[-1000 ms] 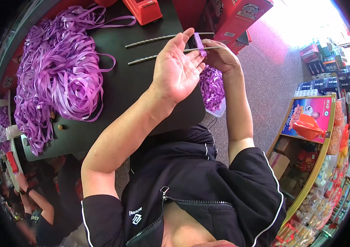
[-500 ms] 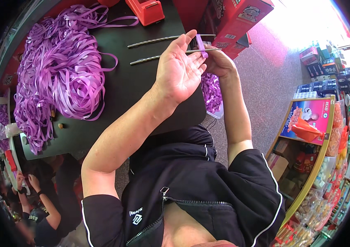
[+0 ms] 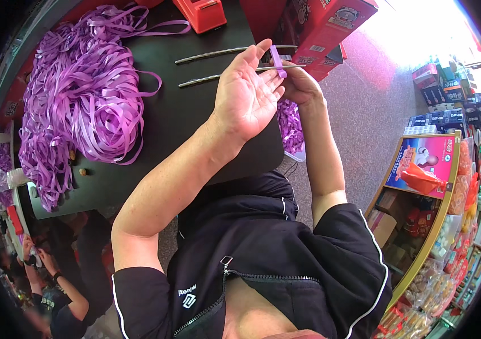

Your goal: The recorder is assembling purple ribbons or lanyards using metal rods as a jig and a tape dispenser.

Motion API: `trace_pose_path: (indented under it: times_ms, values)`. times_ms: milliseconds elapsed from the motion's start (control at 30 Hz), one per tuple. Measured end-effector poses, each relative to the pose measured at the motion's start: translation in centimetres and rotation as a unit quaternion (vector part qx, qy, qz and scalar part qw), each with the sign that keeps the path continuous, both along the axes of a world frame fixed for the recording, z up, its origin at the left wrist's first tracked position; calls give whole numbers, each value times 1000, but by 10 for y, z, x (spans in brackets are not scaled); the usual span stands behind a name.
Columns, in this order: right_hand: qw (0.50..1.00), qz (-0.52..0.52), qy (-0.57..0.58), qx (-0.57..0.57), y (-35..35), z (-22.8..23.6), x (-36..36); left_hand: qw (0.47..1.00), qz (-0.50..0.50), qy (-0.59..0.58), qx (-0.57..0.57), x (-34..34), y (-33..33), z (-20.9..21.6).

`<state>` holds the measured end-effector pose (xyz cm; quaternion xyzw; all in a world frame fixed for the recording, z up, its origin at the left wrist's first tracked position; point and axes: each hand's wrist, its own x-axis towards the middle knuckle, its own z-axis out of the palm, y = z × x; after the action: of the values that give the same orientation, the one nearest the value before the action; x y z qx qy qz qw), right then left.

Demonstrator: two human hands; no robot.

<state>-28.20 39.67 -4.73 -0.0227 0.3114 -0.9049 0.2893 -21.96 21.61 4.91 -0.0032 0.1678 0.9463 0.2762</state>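
A person's left arm (image 3: 164, 186), bent at the elbow, angles forward and to the right, the left hand (image 3: 246, 101) turned palm up with its fingers spread and slightly bent. The right arm (image 3: 326, 152) reaches nearly straight forward, its wrist flexed inward, bringing the right hand (image 3: 303, 85) just beyond the left fingertips, its own fingertips partly hidden from view.

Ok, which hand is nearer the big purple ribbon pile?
Left. The left hand is right of the purple ribbon pile, apart from it; the right hand is farther right, beyond the left.
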Motion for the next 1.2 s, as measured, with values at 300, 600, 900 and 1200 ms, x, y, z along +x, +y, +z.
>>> trace_pose_path:
  times_ms: [300,600,900,1200]
  values:
    - [997,34,-21,67,15,18,-13,1000,2,-8,-3,1,1,2]
    - [970,-27,28,238,39,41,-4,1000,0,-5,14,1,-1,2]
    - [926,-117,35,357,36,41,2,999,9,-37,-17,2,0,8]
    - [944,-81,50,316,36,37,-8,1000,-5,-25,5,2,-1,8]
